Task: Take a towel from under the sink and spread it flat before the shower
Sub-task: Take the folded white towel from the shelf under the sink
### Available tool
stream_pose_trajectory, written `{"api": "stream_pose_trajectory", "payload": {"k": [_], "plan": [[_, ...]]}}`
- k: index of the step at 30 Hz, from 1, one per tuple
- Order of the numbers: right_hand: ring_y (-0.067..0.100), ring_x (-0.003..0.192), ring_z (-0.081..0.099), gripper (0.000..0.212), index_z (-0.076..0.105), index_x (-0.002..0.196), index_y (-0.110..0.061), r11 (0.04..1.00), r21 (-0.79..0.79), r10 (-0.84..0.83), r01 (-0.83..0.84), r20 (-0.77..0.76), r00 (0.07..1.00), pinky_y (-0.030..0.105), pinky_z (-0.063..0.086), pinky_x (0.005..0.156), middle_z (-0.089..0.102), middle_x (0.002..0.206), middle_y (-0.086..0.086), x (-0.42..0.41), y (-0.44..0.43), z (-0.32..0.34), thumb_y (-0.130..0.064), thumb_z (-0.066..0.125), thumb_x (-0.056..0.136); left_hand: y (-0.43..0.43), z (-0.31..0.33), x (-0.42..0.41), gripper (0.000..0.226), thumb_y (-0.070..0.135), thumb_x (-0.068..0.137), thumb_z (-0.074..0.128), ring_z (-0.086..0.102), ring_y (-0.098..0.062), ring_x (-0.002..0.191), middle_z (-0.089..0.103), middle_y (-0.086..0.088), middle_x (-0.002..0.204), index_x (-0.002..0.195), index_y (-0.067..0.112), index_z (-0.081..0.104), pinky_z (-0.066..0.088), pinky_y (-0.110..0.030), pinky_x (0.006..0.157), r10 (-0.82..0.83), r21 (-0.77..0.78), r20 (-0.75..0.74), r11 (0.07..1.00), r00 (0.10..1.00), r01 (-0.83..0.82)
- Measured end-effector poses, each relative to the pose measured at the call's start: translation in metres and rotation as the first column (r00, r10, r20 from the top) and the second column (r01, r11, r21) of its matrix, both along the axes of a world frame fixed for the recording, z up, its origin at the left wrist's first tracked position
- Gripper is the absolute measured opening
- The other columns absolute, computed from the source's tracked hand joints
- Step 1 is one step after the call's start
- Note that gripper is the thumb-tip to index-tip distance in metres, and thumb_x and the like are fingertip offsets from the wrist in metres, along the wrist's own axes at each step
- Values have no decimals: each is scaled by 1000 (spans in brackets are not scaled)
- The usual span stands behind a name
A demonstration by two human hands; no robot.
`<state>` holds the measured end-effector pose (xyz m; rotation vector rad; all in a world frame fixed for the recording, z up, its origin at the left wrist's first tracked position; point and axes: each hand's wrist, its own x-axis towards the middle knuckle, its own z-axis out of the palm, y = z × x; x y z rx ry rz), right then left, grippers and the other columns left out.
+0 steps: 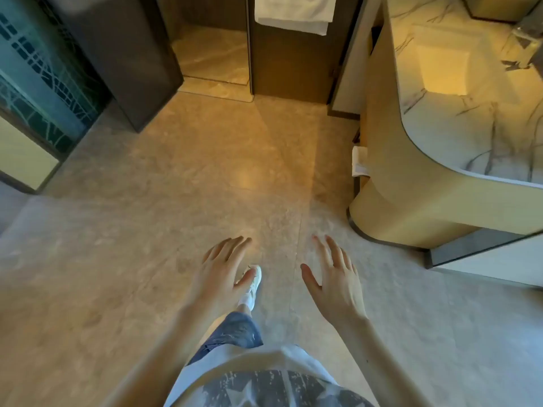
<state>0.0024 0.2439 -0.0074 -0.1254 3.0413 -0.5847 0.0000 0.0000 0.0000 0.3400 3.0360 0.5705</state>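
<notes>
Both hands empty, fingers spread apart, held palm-down over the tiled floor (147, 230): left hand (223, 268) above a white shoe (253, 284), right hand (335, 280) just beside it. Folded white towel (359, 161), edge only, pokes out low under the sink surface (470, 136) at right, well apart from both hands. Shower (211, 57) prob. the lit stall at top centre, w/ another white towel hanging (293, 11) beside it.

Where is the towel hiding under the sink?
The folded white towel peeks out on the right of the head view, tucked under the curved yellow vanity, beneath the marble counter.
</notes>
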Motion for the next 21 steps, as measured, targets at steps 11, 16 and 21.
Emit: {"api": "stream_pose_trajectory", "payload": {"k": [11,16,21], "plan": [[21,134,42,53,40,143,-22,998,-25,-64,62,-100,993,40,41,106,48,145,0,-204,-54,21,-48,40,97,-36,11,-227,54,38,86,58,58,-26,117,61,-4,128,133,11,54,47,-39,94,-133,-3,-86,991,987,133],[21,133,45,54,43,141,-23,994,-48,-99,95,-81,992,41,43,105,51,143,-1,-274,-58,26,-51,37,96,-50,11,-312,54,42,89,54,53,-23,122,57,-2,134,136,15,51,45,-40,99,-163,9,-96,986,982,165],[22,129,46,52,41,143,-24,996,-37,-83,82,-36,996,39,42,103,50,143,0,-350,-53,16,-47,43,97,-49,1,-375,53,46,91,46,50,-22,125,55,0,136,138,20,48,45,-40,99,-110,87,-65,990,992,115]]}}
